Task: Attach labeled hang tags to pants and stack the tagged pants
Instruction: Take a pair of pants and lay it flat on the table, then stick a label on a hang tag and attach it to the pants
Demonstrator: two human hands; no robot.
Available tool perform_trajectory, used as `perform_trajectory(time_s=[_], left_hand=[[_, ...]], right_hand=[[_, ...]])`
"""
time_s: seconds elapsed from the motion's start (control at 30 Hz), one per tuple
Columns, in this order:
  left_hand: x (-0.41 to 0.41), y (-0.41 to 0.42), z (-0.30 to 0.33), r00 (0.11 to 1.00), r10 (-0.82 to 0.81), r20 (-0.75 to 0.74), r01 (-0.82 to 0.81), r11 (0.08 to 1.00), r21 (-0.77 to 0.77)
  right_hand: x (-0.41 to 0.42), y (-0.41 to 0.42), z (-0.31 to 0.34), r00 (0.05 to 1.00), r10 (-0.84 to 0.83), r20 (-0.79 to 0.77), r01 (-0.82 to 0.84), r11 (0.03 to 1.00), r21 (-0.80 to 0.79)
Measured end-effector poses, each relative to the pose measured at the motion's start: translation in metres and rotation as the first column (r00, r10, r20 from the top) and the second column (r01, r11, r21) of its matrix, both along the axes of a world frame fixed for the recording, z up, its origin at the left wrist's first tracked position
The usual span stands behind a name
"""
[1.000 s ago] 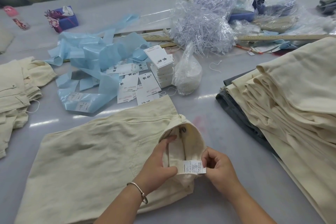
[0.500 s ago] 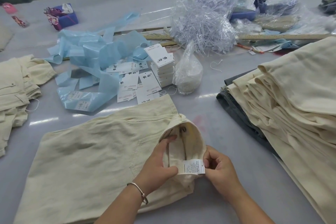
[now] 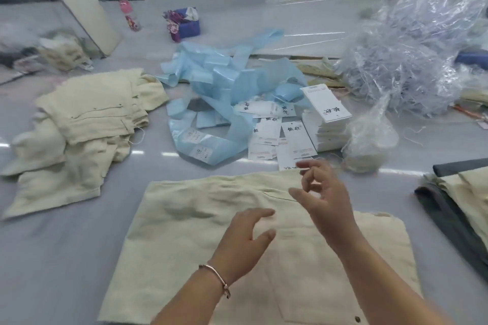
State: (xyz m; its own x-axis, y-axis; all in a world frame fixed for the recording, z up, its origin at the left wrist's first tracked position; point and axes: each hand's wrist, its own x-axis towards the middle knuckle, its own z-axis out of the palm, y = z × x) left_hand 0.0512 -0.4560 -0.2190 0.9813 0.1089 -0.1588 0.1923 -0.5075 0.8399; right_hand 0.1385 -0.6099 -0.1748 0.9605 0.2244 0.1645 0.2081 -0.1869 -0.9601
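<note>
Both hands have let go of the care label. The left hand (image 3: pixel 245 240) hovers spread and empty over the flat cream pants (image 3: pixel 184 232); the right hand (image 3: pixel 323 198), loosely curled, empty, reaches toward hang tags (image 3: pixel 298 137) bearing unreadable brush characters on the grey table (image 3: pixel 52 258).

Both arms reach forward, side by side. The left hand (image 3: pixel 247 241) is low, with its fingers loose and a little spread, holding nothing. A thin bracelet (image 3: pixel 216 280) sits on that wrist. The right hand (image 3: pixel 323 199) is higher, fingers bent softly and apart, also holding nothing.
</note>
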Motion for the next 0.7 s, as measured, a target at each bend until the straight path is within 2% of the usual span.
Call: perform_trajectory(time_s=[0.13, 0.23, 0.4, 0.53, 0.57, 0.6, 0.63, 0.7], left_hand=[[0.018, 0.084, -0.005, 0.982, 0.186, 0.006, -0.186, 0.982, 0.022], [0.037, 0.134, -0.008, 0.96, 0.279, 0.016, -0.279, 0.96, -0.01], [0.07, 0.199, -0.021, 0.933, 0.356, 0.05, -0.357, 0.934, 0.012], [0.098, 0.227, -0.03, 0.905, 0.424, 0.038, -0.424, 0.905, 0.007], [0.105, 0.23, -0.032, 0.904, 0.428, 0.027, -0.428, 0.904, -0.003], [0.112, 0.231, -0.034, 0.902, 0.431, 0.027, -0.431, 0.902, -0.017], [0.117, 0.232, -0.037, 0.9, 0.435, 0.037, -0.434, 0.9, -0.035], [0.124, 0.232, -0.041, 0.895, 0.438, 0.083, -0.434, 0.899, -0.061]], right_hand=[[0.034, 0.1, -0.023, 0.99, 0.096, -0.103, -0.11, 0.984, -0.139], [0.071, 0.167, -0.032, 0.986, 0.128, -0.103, -0.154, 0.939, -0.309], [0.131, 0.247, -0.046, 0.977, 0.198, -0.083, -0.203, 0.722, -0.662], [0.154, 0.275, -0.052, 0.964, 0.114, -0.241, -0.266, 0.484, -0.833], [0.157, 0.278, -0.052, 0.955, 0.1, -0.279, -0.292, 0.461, -0.838], [0.16, 0.28, -0.053, 0.947, 0.094, -0.309, -0.315, 0.476, -0.821], [0.162, 0.281, -0.054, 0.934, 0.092, -0.346, -0.34, 0.533, -0.775], [0.164, 0.279, -0.054, 0.88, 0.122, -0.458, -0.401, 0.708, -0.581]])
